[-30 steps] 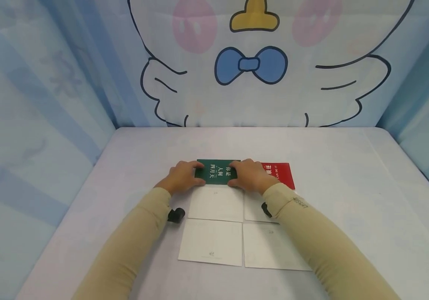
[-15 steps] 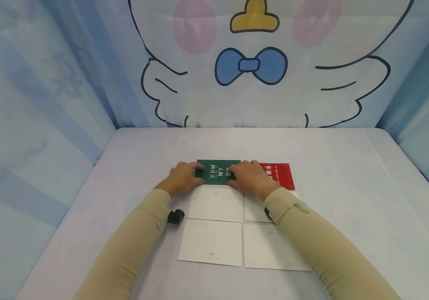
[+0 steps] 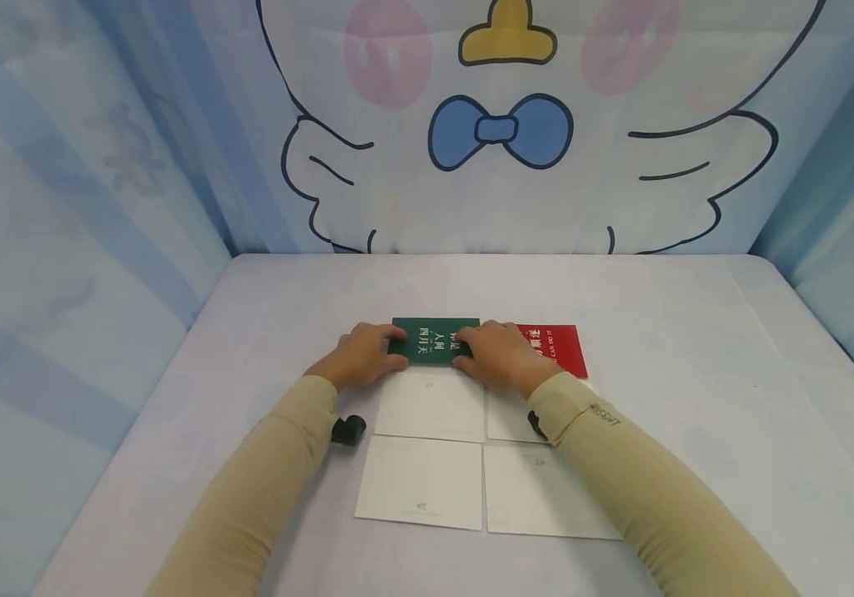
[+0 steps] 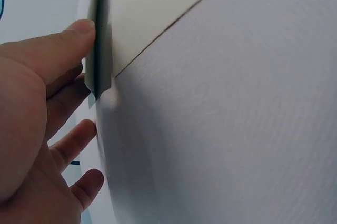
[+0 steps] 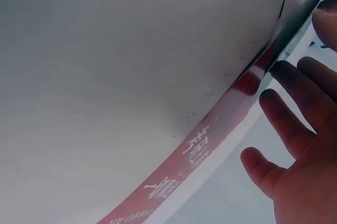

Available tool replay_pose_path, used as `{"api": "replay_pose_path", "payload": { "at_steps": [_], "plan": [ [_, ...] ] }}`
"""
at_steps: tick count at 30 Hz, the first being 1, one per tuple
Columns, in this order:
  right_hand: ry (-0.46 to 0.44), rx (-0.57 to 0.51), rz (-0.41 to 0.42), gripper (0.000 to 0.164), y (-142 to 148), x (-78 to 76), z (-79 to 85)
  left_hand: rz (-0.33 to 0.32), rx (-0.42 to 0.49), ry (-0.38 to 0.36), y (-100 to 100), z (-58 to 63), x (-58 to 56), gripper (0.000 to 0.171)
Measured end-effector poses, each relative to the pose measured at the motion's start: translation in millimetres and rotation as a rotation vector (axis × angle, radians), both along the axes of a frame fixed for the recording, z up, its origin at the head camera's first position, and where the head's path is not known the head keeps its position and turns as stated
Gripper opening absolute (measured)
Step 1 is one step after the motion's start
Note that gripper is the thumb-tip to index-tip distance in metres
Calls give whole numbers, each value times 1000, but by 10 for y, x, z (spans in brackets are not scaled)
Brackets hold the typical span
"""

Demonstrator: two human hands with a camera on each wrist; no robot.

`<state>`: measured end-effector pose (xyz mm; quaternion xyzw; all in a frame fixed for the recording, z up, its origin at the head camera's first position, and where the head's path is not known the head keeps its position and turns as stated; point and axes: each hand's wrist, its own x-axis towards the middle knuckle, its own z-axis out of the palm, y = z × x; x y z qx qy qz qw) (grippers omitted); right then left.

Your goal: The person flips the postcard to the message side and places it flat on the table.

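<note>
A green card (image 3: 434,342) with white characters lies at the far end of a group of cards, in the middle of the table. My left hand (image 3: 362,355) pinches its left edge; the left wrist view shows the thumb (image 4: 79,32) against the green edge. At the right edge my right hand (image 3: 500,356) grips the same card, thumb near and fingers far, covering part of the lettering. Beside it, partly behind the right hand, lies a red card (image 3: 561,350) with white lettering. Whether the green card is raised off the table, I cannot tell.
White cards lie in two rows nearer me: upper left (image 3: 430,405), lower left (image 3: 421,482), lower right (image 3: 539,491), and upper right (image 3: 507,414), the right ones partly under my right arm. A patterned curtain (image 3: 494,199) hangs behind the white table (image 3: 696,348).
My right hand has shifted slightly on the green card, covering more of its lettering and showing more of the red card. The left hand and the cards have hardly moved.
</note>
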<state>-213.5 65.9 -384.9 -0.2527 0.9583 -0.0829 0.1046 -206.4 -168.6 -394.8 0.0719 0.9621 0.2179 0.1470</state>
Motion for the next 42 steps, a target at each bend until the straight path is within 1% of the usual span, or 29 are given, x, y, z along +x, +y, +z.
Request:
{"api": "replay_pose_path", "payload": {
  "at_steps": [2,4,7,9,13,17,21,24,26,29,32,34,36,38,40,42],
  "plan": [
    [-5,-3,-8,62,4,-2,-5,-22,7,1,-12,9,3,50],
    [-19,-14,-22,63,4,-8,-10,-26,26,3,-22,15,10,49],
    [-39,-50,-49,61,5,-23,-9,-5,61,22,-29,2,17,46],
    [-48,-91,-76,58,5,-35,-1,20,76,54,-26,-14,25,44],
    [-35,-173,-123,52,11,-57,30,62,92,153,-1,-61,27,40],
    [-2,-263,-150,48,17,-57,81,101,135,289,27,-75,36,32],
    [18,-375,-180,48,27,-48,129,139,220,417,26,-82,33,29],
    [34,-470,-205,49,45,-54,143,154,311,490,15,-82,33,34],
    [49,-531,-232,49,60,-52,148,163,363,523,9,-71,38,39],
    [82,-598,-270,43,79,-51,149,184,431,540,5,-59,33,40],
    [109,-606,-280,36,97,-43,157,208,480,537,16,-43,20,35],
    [118,-592,-271,36,108,-38,165,223,504,537,27,-34,12,31],
    [122,-559,-258,41,118,-36,167,227,507,534,37,-24,9,29],
    [114,-527,-239,48,127,-35,166,223,491,527,44,-16,9,30],
    [94,-499,-214,56,133,-37,159,203,465,515,43,-6,14,32],
    [65,-470,-193,62,134,-41,147,179,435,484,38,-6,15,35]
  ]
}}
